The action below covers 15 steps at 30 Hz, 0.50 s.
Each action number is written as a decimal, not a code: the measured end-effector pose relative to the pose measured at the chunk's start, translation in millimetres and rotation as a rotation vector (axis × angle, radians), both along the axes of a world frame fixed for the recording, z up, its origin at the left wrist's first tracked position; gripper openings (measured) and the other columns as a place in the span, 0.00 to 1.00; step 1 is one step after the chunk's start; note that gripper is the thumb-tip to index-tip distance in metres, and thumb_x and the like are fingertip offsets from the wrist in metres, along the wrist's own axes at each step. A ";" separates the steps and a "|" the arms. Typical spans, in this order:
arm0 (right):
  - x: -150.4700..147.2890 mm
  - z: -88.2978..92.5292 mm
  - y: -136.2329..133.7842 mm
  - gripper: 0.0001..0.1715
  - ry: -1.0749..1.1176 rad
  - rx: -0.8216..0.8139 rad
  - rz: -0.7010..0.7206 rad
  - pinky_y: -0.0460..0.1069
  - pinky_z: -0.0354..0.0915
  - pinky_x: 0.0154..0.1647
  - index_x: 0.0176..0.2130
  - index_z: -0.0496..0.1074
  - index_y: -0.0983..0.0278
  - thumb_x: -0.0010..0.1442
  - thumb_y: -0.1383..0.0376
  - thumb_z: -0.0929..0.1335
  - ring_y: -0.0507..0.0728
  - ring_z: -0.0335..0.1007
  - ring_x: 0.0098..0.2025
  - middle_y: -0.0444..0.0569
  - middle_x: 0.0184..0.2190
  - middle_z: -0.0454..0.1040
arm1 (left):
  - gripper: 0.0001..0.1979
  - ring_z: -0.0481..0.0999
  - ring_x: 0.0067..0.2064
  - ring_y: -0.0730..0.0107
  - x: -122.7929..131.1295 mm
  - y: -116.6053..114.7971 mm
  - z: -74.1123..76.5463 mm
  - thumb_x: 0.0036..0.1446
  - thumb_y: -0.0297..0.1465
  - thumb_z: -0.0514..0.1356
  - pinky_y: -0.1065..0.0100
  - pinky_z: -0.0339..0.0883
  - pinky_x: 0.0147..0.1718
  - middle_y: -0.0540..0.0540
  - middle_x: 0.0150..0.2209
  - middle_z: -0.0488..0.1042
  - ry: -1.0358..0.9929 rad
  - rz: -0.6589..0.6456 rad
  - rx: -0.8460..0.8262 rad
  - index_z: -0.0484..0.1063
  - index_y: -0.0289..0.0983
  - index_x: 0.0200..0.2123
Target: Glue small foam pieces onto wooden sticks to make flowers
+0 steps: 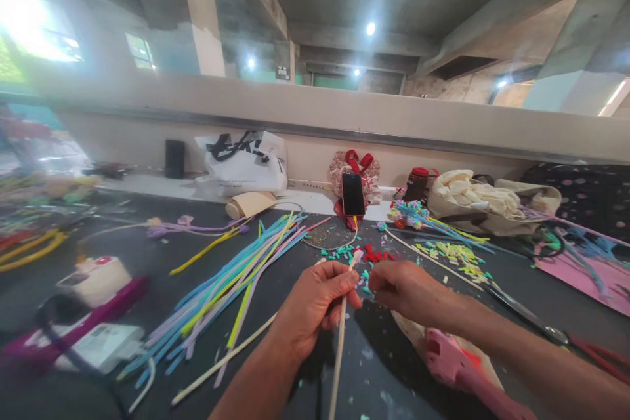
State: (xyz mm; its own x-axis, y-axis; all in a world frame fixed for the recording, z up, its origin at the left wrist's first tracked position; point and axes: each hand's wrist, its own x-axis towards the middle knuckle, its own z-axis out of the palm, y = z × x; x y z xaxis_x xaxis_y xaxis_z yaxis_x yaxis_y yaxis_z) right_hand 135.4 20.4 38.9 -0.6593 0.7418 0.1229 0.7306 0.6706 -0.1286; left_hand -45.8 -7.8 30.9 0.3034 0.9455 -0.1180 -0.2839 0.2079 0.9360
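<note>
My left hand (322, 302) is closed around a cream pipe cleaner (339, 348), pinching it just below its upper end. A small pale lilac piece (357, 255) sits at that end. To the right, my right hand (401, 285) has its fingers curled down close to the table, and what they hold, if anything, is hidden. Small cut teal pieces (339, 253) and red pieces (377, 254) lie scattered just beyond both hands. Under my right forearm rests a pink glue gun (455, 357).
Blue, lilac and yellow pipe cleaners (231, 275) lie in a bundle at left. A phone (353, 194) leans against a patterned bag (339, 167). Scissors (536, 321) with red handles lie at right, near yellow cut pieces (455, 254). Power strips (101, 344) are at lower left.
</note>
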 end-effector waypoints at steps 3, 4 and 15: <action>3.6 -0.9 -4.2 0.07 0.031 -0.026 0.032 0.42 0.56 0.25 0.30 0.70 0.64 0.50 0.72 0.64 0.50 0.65 0.26 0.43 0.25 0.70 | 0.11 0.55 0.09 0.87 1.0 0.4 -1.1 0.44 0.36 0.61 0.80 0.41 0.08 0.53 0.15 0.70 0.015 -0.006 -0.004 0.65 0.34 0.23; 3.6 -2.1 -5.4 0.07 0.039 -0.036 0.053 0.42 0.56 0.26 0.29 0.71 0.64 0.50 0.72 0.64 0.50 0.65 0.27 0.44 0.26 0.70 | 0.12 0.55 0.09 0.87 1.2 0.6 -1.5 0.44 0.37 0.61 0.80 0.41 0.08 0.53 0.15 0.70 0.014 -0.008 -0.006 0.65 0.34 0.22; 10.2 8.2 -15.7 0.06 0.298 -0.045 -0.016 0.42 0.57 0.26 0.27 0.70 0.64 0.53 0.70 0.63 0.49 0.63 0.25 0.42 0.23 0.68 | 0.12 0.53 0.09 0.87 2.4 1.3 -2.8 0.44 0.37 0.61 0.81 0.40 0.09 0.54 0.15 0.69 0.012 -0.002 -0.032 0.65 0.34 0.23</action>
